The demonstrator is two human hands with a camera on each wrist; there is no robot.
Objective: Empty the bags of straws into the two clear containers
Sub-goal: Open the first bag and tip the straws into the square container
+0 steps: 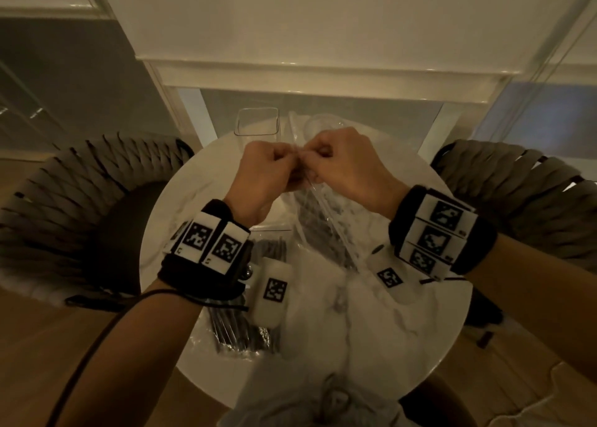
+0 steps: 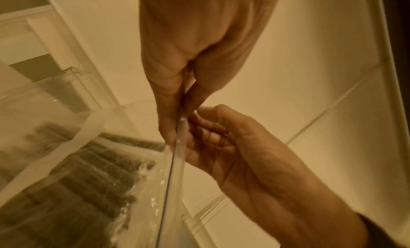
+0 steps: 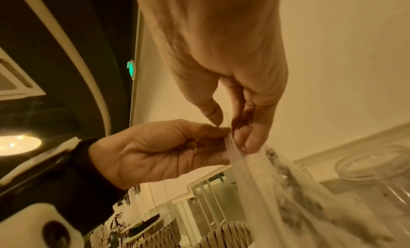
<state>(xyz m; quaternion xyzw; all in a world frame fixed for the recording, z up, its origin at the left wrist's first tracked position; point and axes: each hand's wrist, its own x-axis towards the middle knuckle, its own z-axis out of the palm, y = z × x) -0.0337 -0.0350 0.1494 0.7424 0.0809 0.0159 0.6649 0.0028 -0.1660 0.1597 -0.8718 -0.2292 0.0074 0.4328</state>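
Both hands hold a clear plastic bag of dark straws [image 1: 323, 229] up over the round white table [image 1: 403, 323]. My left hand [image 1: 292, 161] and right hand [image 1: 311, 159] pinch the bag's top strip side by side, thumbs against curled fingers. In the left wrist view the left hand [image 2: 177, 122] clamps the sealed edge of the bag [image 2: 88, 181]. In the right wrist view the right hand [image 3: 230, 127] pinches the bag [image 3: 288, 190] beside it. A square clear container [image 1: 256, 121] and a round clear container [image 1: 323, 124] stand behind the hands. A second bag of straws [image 1: 245, 329] lies flat under my left wrist.
Woven grey chairs stand to the left [image 1: 80, 200] and right [image 1: 517, 184] of the table. A white shelf unit [image 1: 323, 74] runs just behind the containers. My light clothing covers the table's near edge.
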